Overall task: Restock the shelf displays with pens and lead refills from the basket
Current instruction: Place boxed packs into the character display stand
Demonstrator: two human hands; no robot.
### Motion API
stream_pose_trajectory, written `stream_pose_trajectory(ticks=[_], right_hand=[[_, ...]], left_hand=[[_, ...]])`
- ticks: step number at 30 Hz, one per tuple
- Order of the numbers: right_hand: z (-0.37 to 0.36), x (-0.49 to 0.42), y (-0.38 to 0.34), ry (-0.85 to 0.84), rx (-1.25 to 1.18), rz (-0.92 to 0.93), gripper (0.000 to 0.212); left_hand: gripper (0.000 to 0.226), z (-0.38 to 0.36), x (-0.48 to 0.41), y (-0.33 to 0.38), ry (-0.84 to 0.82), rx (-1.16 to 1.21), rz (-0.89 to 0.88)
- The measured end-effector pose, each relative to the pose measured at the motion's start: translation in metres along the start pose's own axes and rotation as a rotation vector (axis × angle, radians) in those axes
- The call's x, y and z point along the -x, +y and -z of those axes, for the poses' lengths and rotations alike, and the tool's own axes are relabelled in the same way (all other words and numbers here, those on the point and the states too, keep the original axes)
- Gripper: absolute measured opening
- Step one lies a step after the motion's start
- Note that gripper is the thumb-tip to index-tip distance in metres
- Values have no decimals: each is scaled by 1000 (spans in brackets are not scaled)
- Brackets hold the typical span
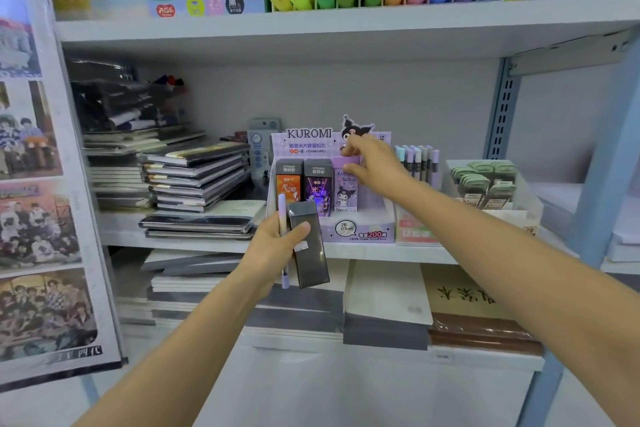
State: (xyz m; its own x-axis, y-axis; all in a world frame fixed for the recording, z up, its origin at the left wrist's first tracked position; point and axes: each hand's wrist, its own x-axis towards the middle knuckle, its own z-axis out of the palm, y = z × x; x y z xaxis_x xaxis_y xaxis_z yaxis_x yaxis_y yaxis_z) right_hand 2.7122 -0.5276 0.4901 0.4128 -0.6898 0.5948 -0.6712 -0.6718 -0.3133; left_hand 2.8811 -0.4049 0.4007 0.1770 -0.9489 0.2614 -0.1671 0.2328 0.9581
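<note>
Head view: near the front edge of the white middle shelf, a purple Kuromi cardboard display faces outward. The right hand appears to pinch the top of a purple lead refill box, seating it. The left hand grips a dark grey flat refill case and a lilac pen, likely held ready as next stock.

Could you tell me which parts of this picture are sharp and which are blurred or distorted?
Head view: the Kuromi display box is sharpest; the right hand reaching to it is smeared; the left hand and its grey box read clearly; the posters soften, and the upper shelf bows.
</note>
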Motion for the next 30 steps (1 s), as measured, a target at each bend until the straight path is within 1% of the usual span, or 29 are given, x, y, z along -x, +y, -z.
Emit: stream_pose_trajectory(ticks=[3,6,7,9,12,13,15,18,21,23,25,27,28,29,30], right_hand=[[-4,-1,3,47,45,-3,17],[1,0,3,22,163,4,32],[4,4,2,13,169,20,36],[8,20,-3,10,53,75,37],[6,55,-16,-19,-286,136,24],[4,66,-21,-54,-388,116,25],[1,83,-29,-127,-537,43,32],[5,93,-35,-134,-687,-29,36],[16,96,-36,-92,-711,-77,29],[21,97,-35,7,-678,-117,25],[27,97,-35,83,-674,-171,24],[32,98,-36,83,-687,-209,26],[35,98,-37,63,-697,-215,28],[39,98,-37,32,-717,-210,30],[43,97,-37,-15,-745,-196,34]], left_hand=[[14,1,0,1,9,15,2],[13,1,1,3,35,69,-15],[13,0,2,5,43,94,-27],[12,-1,2,8,60,139,-56],[13,-4,4,16,97,150,-119],[15,-7,6,20,105,152,-142],[18,-13,10,26,114,146,-166],[21,-22,17,34,104,136,-130],[28,-30,25,38,149,78,-119],[35,-34,29,40,196,-44,-168],[41,-40,35,42,161,-162,-209],[46,-47,41,45,101,-206,-228],[46,-49,43,46,86,-220,-233],[40,-49,44,48,74,-214,-240],[28,-49,44,50,51,-172,-245]])
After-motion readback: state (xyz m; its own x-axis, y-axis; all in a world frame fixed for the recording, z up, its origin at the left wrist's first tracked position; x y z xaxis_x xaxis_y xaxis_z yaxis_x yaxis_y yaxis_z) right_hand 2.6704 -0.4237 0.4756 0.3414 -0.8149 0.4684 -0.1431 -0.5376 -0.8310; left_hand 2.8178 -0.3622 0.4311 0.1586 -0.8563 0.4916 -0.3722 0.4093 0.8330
